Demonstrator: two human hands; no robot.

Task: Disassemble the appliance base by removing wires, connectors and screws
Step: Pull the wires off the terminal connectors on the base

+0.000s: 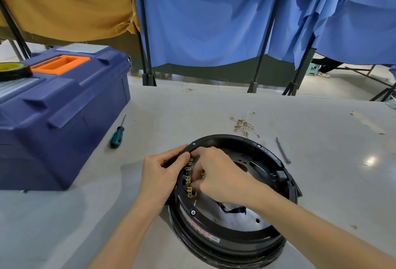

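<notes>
A round black appliance base (240, 241) lies open side up on the grey table, with a silver plate inside and a black wire bundle (232, 208) on it. Along its left inner wall runs a row of brass connectors (189, 171). My left hand (162, 174) grips the base's left rim from outside. My right hand (218, 174) reaches inside, its fingertips pinched at a connector in the lower part of the row; the fingers hide what they hold. Screws sit in the rim (193, 212).
A pile of pulled brass-tipped wires (245, 126) lies beyond the base. A green-handled screwdriver (117, 134) lies to the left, a grey tool (283, 150) to the right. A blue toolbox (62, 105) with a tape roll (12, 71) stands far left.
</notes>
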